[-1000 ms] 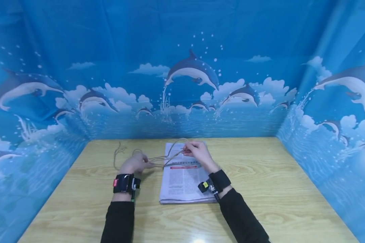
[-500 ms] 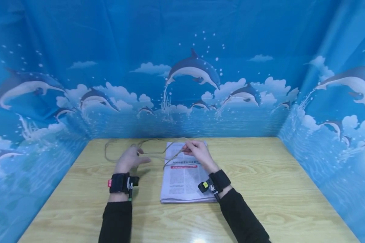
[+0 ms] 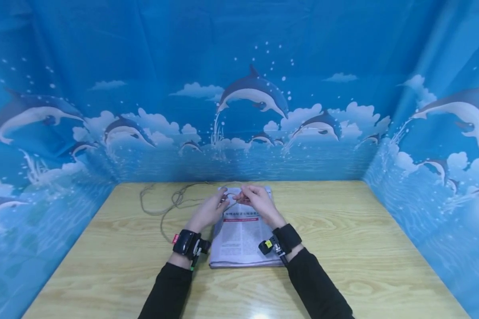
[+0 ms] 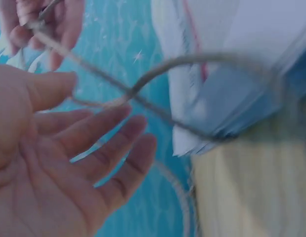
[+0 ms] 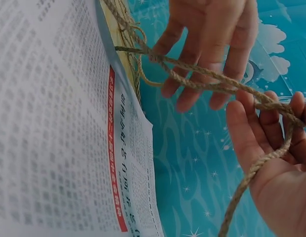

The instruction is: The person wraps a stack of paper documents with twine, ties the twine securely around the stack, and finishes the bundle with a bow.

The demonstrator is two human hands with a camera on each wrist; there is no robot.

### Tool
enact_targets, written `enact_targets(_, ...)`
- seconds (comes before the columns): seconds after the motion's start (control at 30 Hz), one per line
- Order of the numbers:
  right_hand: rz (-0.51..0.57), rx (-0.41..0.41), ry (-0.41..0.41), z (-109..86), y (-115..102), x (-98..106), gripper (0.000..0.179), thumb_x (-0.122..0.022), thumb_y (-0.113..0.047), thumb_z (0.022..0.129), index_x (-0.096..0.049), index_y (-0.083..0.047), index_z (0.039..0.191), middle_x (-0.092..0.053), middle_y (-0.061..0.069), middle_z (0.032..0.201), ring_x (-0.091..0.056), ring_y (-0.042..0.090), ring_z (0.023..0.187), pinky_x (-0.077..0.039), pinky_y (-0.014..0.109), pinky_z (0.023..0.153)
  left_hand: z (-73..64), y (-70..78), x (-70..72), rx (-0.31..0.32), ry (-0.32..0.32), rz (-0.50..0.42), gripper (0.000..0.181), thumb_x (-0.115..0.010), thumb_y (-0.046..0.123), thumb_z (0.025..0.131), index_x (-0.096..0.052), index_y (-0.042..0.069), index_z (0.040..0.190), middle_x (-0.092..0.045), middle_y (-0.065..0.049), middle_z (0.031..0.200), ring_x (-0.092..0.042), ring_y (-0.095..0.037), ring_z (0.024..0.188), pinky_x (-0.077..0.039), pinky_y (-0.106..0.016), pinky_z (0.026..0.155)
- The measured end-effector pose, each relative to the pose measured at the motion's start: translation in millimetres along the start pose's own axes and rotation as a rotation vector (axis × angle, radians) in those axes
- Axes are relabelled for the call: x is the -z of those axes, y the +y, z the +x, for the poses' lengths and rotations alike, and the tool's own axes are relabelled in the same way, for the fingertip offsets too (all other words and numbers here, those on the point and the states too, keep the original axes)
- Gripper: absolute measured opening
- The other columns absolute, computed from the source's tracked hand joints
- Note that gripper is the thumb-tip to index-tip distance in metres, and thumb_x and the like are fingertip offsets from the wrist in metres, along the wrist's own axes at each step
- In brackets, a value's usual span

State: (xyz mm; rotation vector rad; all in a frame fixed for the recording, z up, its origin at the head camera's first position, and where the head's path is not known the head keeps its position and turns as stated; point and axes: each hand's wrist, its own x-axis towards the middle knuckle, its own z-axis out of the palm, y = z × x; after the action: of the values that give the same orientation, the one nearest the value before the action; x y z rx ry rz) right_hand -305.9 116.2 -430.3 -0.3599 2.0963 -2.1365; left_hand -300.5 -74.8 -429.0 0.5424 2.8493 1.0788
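A stack of folded newspapers (image 3: 235, 243) lies on the table with a tan twine (image 5: 222, 79) running from its left side up to the hands. My right hand (image 3: 259, 204) is above the far part of the stack, pinching the twine where its strands cross, as the right wrist view shows. Another length of the twine hangs down across that palm. Close by on the left is my left hand (image 3: 209, 210). Its fingers (image 4: 108, 128) are spread and fairly straight, with a strand passing right at the fingertips.
Loose loops of the twine (image 3: 177, 201) lie on the wooden table (image 3: 363, 248) left of the newspapers, some beside the left wrist. A blue curtain (image 3: 175, 102) printed with dolphins stands along the back and both sides.
My left hand first moved left and let the loose twine go, then came right to the right hand. The loose twine now lies in wider loops. My right hand has kept its place.
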Motion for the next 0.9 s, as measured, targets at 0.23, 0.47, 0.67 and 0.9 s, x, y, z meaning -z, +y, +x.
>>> enact_targets(0.23,0.039,-0.021,-0.035,2.7,2,5,0.037,-0.046,-0.032,0.105,-0.061,-0.003,0.086,-0.067,0.008,0.092,-0.068,0.021,0.096,-0.053,0.045,0.094,1.2,-15.0,6.6,-0.095,0.044,-0.192,0.016,-0.058,0.014,0.098,-0.067,0.003,0.106,-0.068,-0.014,0.090,-0.064,-0.023,0.080,-0.051,-0.032,0.070)
enact_targets(0.47,0.294,-0.112,-0.007,-2.6,-6,27,0.037,-0.045,-0.035,0.105,-0.054,-0.010,0.079,-0.066,0.001,0.086,-0.067,0.018,0.094,-0.051,0.042,0.098,-10.7,-38.9,37.7,-0.003,-0.010,-0.321,0.036,-0.067,0.042,0.092,-0.065,0.007,0.081,-0.060,-0.006,0.070,-0.059,-0.043,0.077,-0.046,-0.033,0.065)
enact_targets(0.67,0.754,-0.095,0.056,-6.1,-13,55,0.033,-0.039,-0.033,0.106,-0.047,-0.013,0.081,-0.044,-0.003,0.065,-0.056,0.013,0.070,-0.052,0.031,0.086,-20.0,-52.9,52.3,0.014,0.139,-0.367,0.050,-0.068,0.052,0.087,-0.053,0.007,0.073,-0.039,0.000,0.061,-0.045,-0.022,0.058,-0.041,-0.033,0.065)
enact_targets(0.9,0.846,0.045,0.153,-11.0,-16,105,0.030,-0.033,-0.029,0.108,-0.050,-0.012,0.090,-0.024,-0.006,0.056,-0.014,0.009,0.052,-0.016,0.021,0.054,-33.6,-75.2,68.3,0.042,0.189,-0.252,0.044,-0.066,0.051,0.089,-0.060,0.010,0.076,-0.045,-0.003,0.065,-0.041,-0.020,0.058,-0.038,-0.033,0.062)
